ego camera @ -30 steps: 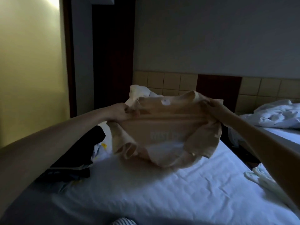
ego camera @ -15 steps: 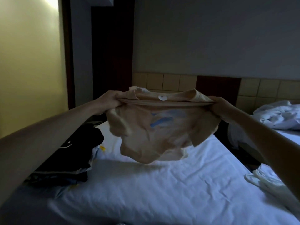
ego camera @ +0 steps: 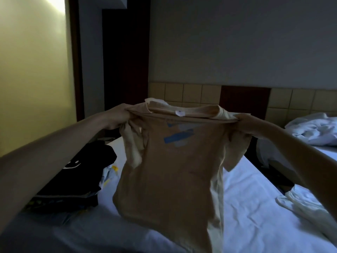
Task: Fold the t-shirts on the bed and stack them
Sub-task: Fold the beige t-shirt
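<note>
A beige t-shirt [ego camera: 171, 172] with a blue print hangs full length in the air above the white bed [ego camera: 251, 209]. My left hand [ego camera: 118, 117] grips its left shoulder and my right hand [ego camera: 249, 123] grips its right shoulder, stretching the neckline flat between them. A small white label shows inside the collar. The hem swings toward me, low over the sheet. On the bed's left side sits a stack of folded dark t-shirts [ego camera: 76, 178], the top one black with a white smile print.
A pale garment [ego camera: 306, 207] lies crumpled on the bed's right edge. A second bed with rumpled white bedding [ego camera: 313, 130] stands at the far right, across a dark gap. A tiled headboard [ego camera: 191, 94] runs along the back wall.
The beige t-shirt was bunched between my hands; both hands rose and spread, and the shirt has dropped open to its full length, its hem swinging toward me.
</note>
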### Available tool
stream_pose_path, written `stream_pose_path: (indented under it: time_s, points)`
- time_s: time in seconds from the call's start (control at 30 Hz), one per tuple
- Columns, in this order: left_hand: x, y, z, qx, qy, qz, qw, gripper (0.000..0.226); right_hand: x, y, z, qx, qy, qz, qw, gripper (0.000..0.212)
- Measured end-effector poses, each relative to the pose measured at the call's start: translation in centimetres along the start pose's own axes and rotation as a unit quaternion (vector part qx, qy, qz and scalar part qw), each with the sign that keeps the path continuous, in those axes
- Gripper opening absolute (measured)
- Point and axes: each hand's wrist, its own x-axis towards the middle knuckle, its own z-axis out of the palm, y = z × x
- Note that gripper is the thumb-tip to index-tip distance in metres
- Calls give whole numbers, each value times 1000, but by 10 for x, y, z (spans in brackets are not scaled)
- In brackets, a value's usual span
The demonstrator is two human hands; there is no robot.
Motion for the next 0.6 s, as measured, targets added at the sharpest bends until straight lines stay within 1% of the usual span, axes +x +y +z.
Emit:
stream_pose_path:
  time_s: [0.07, 0.1, 0.13, 0.17, 0.2, 0.23, 0.27, 0.3, 0.33, 0.37, 0.4, 0.43, 0.5, 0.53, 0.6]
  points:
    - [0, -1, 0, -48, 13, -17, 999, 20, -1, -2, 0, 63, -9, -3, 998, 19]
    - [-2, -2, -2, -38, 12, -27, 999, 19, -3, -2, -1, 60, -7, -9, 998, 21]
    - [-3, -4, -5, 13, -5, -30, 999, 15, -5, -2, -2, 31, -8, -22, 999, 21]
    - [-4, -7, -9, 102, -42, -30, 993, 12, -7, -2, -3, -18, -16, -42, 999, 19]
    - [-6, -8, -10, 207, -91, -29, 974, 12, -8, 0, -3, -86, -37, -59, 994, 12]
    - [-8, -9, -8, 296, -122, -25, 947, 15, -11, -3, 0, -164, -68, -76, 981, 4]
    - [-9, -11, -5, 360, -143, -18, 922, 18, -12, -5, 5, -248, -95, -83, 961, 12]
    - [-7, -14, -2, 384, -145, -16, 912, 22, -11, -5, 10, -321, -108, -86, 937, 17]
    - [-5, -16, 0, 392, -146, -21, 908, 24, -9, -3, 14, -358, -102, -76, 925, 18]
    - [-7, -16, 2, 388, -153, -26, 909, 26, -7, -1, 16, -366, -91, -74, 923, 17]
    - [-8, -16, 3, 383, -169, -34, 908, 28, -7, 1, 17, -339, -85, -65, 935, 17]
    - [-8, -19, 3, 379, -182, -38, 906, 28, -5, 7, 17, -286, -84, -51, 953, 17]
    - [-6, -29, 3, 386, -185, -37, 903, 19, -7, 15, 17, -170, -102, -14, 980, 13]
    - [-7, -32, 6, 390, -174, -40, 903, 17, -9, 18, 18, -125, -118, -5, 985, 11]
    - [-8, -40, 8, 352, -175, -35, 919, 26, -14, 22, 22, -15, -149, 14, 989, 11]
